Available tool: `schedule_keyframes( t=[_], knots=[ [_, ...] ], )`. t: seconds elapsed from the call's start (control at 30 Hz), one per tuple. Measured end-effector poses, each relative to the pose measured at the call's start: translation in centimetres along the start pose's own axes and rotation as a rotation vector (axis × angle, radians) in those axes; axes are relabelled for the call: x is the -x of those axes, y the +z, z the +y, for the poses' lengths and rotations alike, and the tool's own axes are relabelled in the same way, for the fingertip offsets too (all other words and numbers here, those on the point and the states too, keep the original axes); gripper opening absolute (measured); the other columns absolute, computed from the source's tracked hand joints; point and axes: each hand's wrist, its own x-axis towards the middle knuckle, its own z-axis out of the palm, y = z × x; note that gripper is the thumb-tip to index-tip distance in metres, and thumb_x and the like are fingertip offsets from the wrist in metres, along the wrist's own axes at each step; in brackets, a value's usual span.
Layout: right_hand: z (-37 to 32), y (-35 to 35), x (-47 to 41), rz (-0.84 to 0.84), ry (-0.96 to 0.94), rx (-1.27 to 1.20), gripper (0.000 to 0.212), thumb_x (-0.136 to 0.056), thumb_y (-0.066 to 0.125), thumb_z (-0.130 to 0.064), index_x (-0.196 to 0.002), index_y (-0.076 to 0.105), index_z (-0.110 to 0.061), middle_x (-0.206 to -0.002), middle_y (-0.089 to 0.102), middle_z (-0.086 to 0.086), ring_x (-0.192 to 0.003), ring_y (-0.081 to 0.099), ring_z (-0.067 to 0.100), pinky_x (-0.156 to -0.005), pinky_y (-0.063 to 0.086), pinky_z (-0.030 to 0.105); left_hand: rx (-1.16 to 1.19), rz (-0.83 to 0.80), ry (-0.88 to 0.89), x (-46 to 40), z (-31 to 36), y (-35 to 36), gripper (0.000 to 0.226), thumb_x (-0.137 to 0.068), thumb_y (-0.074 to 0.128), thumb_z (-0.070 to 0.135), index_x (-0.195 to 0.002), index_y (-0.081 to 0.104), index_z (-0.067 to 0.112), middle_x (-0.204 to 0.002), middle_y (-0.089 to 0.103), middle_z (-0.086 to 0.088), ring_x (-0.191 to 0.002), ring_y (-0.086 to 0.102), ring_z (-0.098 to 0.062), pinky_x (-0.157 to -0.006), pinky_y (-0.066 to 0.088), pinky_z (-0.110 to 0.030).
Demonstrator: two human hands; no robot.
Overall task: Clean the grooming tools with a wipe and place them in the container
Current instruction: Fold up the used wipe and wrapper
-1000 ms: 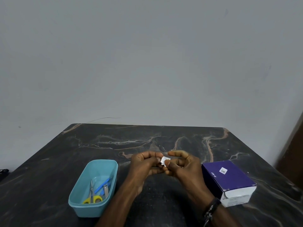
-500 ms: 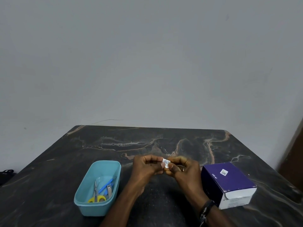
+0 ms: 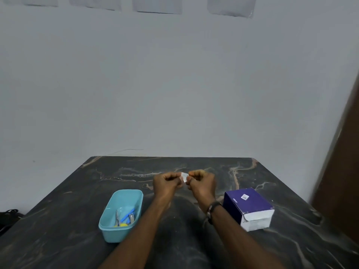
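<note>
Broadly, a dark marbled table (image 3: 194, 239) fills the lower half of the view, against a plain grey wall (image 3: 174, 84). On its right side sits a purple box (image 3: 249, 205), and on the left a teal container (image 3: 108, 229) with the grooming tools (image 3: 125, 218) lying inside: scissors, something blue and a nail clipper, as far as I can tell. Between them, held above the table, the left hand (image 3: 167, 184) and right hand (image 3: 202, 184) are curled into loose fists, both pinching a small white packet (image 3: 184, 176) at its opposite edges.

Judging by this, the task is barely begun: the packet, probably the wipe, looks unopened, and no tool is out for cleaning. The tools overlap one another, so their count is unclear, and the print on the packet is too small to read. The fingertips are turned away from the camera.
</note>
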Motion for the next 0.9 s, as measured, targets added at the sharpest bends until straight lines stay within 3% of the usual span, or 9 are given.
schedule_keyframes(
  t=[0.13, 0.37, 0.5, 0.67, 0.9],
  knots=[
    [-2.1, 0.6, 0.0, 0.042, -0.037, -0.012, 0.018, -0.076, 0.076, -0.004, -0.074, 0.069, -0.021, -0.077, 0.074, 0.004, -0.075, 0.073, 0.020, -0.073, 0.062, 0.044, -0.052, 0.053, 0.076, 0.2, 2.1, 0.1, 0.015, -0.077, 0.073, -0.009, -0.090, 0.074, -0.001, -0.083, 0.075, -0.013, -0.073, 0.073, -0.023, -0.070, 0.062, -0.035],
    [-3.2, -0.3, 2.1, 0.097, -0.074, 0.073, 0.028, -0.074, 0.076, -0.007, -0.062, 0.064, -0.029, -0.063, 0.066, -0.015, -0.066, 0.068, 0.007, -0.061, 0.057, 0.025, -0.068, 0.073, 0.125, 2.8, 3.0, 0.0, 0.015, -0.077, 0.073, -0.010, -0.091, 0.074, -0.004, -0.084, 0.074, -0.016, -0.074, 0.072, -0.024, -0.072, 0.062, -0.036],
    [-3.2, -3.0, 3.3, 0.120, -0.098, 0.108, 0.020, -0.075, 0.075, -0.007, -0.068, 0.069, -0.024, -0.065, 0.067, -0.011, -0.066, 0.067, 0.006, -0.061, 0.055, 0.023, -0.073, 0.050, 0.126, 5.2, 3.1, 1.4, 0.015, -0.076, 0.073, -0.011, -0.090, 0.074, -0.004, -0.082, 0.073, -0.016, -0.070, 0.071, -0.022, -0.069, 0.062, -0.033],
    [-2.9, -9.9, 4.9, 0.248, -0.084, 0.149, 0.023, -0.076, 0.073, -0.005, -0.066, 0.068, -0.024, -0.069, 0.069, -0.007, -0.074, 0.070, 0.016, -0.068, 0.058, 0.029, -0.071, -0.059, 0.131, 9.2, 2.8, 6.6, 0.015, -0.074, 0.074, -0.011, -0.087, 0.075, -0.003, -0.080, 0.073, -0.016, -0.074, 0.073, -0.028, -0.071, 0.062, -0.039],
    [-3.6, -24.8, 9.7, 0.522, -0.053, 0.190, 0.013, -0.072, 0.074, -0.005, -0.070, 0.075, -0.018, -0.078, 0.076, 0.005, -0.077, 0.073, 0.021, -0.075, 0.061, 0.040, -0.044, -0.338, 0.134, 18.3, 2.2, 17.9, 0.013, -0.075, 0.073, -0.008, -0.086, 0.076, -0.001, -0.082, 0.076, -0.015, -0.072, 0.073, -0.028, -0.069, 0.063, -0.040]
  ],
)
